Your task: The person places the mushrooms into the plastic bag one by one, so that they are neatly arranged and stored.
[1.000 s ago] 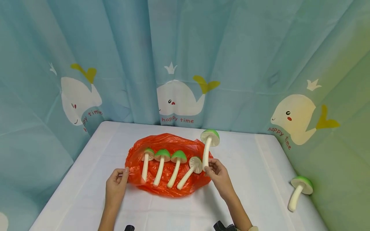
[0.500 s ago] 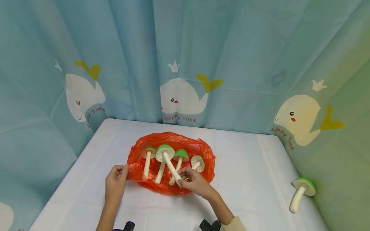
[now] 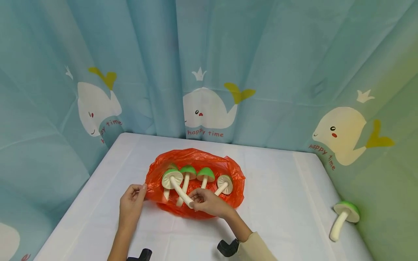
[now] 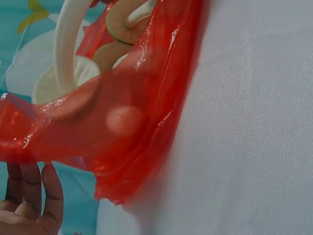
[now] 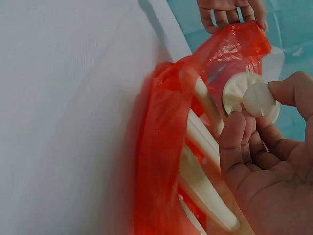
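Between thumb and fingers, my right hand (image 3: 209, 203) holds a toy mushroom (image 3: 172, 177) by the end of its pale stem. The green cap of this mushroom points away from me, over the left part of an open red plastic bag (image 3: 240, 174). Inside the bag lie several more green-capped mushrooms (image 3: 206, 174), side by side. My left hand (image 3: 130, 208) pinches the bag's left edge. In the left wrist view, the see-through bag wall (image 4: 161, 98) is drawn up in front of the mushrooms. The right wrist view shows the held stem's round end (image 5: 259, 99) between thumb and fingers.
One more mushroom (image 3: 337, 224) lies at the table's right edge, against the curtain. The bag rests on a white-covered table (image 3: 277, 199). A blue curtain (image 3: 277, 72) with printed whales surrounds the table's back and sides.
My right hand has carried its mushroom leftward and lower, from the bag's right edge to over its left part. The left hand has kept its hold on the bag.
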Action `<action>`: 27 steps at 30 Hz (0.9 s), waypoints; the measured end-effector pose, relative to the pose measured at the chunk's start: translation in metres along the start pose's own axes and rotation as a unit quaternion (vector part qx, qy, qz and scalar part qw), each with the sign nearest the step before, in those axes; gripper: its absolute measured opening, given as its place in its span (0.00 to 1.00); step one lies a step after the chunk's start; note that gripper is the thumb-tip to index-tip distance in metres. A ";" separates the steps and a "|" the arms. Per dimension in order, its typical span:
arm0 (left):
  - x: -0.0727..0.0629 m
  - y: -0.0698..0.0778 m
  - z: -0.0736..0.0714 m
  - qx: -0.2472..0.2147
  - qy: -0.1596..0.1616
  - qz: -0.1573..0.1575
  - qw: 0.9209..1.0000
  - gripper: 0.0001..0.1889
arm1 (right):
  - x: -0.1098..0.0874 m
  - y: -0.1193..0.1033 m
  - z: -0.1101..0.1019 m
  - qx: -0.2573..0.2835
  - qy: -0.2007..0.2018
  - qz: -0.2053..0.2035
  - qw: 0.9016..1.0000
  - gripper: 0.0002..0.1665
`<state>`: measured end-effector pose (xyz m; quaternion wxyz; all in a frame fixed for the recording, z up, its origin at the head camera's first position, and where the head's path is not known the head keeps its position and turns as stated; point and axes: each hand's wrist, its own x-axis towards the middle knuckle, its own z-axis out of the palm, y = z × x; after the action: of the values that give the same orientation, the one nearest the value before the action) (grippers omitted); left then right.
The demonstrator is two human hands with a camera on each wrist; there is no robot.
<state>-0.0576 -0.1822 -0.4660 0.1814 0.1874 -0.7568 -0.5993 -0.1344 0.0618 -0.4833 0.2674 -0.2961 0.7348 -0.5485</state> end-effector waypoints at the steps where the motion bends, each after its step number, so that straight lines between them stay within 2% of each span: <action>1: 0.000 0.000 0.000 -0.001 0.001 -0.001 1.000 0.13 | 0.002 0.000 0.001 -0.003 -0.005 -0.002 1.000 0.14; 9: 0.001 0.001 0.001 -0.020 -0.007 0.014 1.000 0.12 | 0.018 -0.001 0.008 -0.030 -0.014 0.002 0.999 0.14; 12: 0.000 0.000 0.001 -0.028 -0.004 0.029 0.999 0.12 | 0.020 -0.003 0.009 -0.037 -0.028 -0.005 0.999 0.14; 13: 0.003 -0.007 0.001 -0.047 -0.006 0.045 0.998 0.10 | 0.021 -0.004 0.009 -0.038 -0.035 -0.008 0.999 0.14; 16: 0.003 -0.012 0.000 -0.058 -0.008 0.069 0.996 0.10 | 0.023 -0.006 0.010 -0.046 -0.051 -0.014 0.998 0.14; 19: 0.002 -0.013 0.000 -0.060 -0.007 0.081 0.995 0.10 | 0.026 -0.006 0.012 -0.055 -0.049 -0.011 0.997 0.14; 20: 0.000 -0.007 0.000 -0.043 -0.004 0.072 0.996 0.13 | 0.027 -0.005 0.013 -0.058 -0.047 -0.011 0.997 0.13; 23: -0.002 -0.001 0.000 -0.038 -0.002 0.064 0.997 0.14 | 0.031 -0.003 0.014 -0.064 -0.046 -0.010 0.997 0.12; 25: 0.000 -0.007 0.000 -0.037 -0.003 0.067 0.997 0.14 | 0.033 -0.001 0.015 -0.068 -0.050 -0.014 0.996 0.13; 27: 0.004 -0.019 0.000 -0.036 -0.003 0.071 0.997 0.14 | 0.035 -0.001 0.016 -0.070 -0.055 -0.016 0.996 0.13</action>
<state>-0.0603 -0.1881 -0.4844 0.2277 0.1250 -0.7469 -0.6121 -0.1467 0.0253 -0.4890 0.2772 -0.3558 0.7506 -0.4830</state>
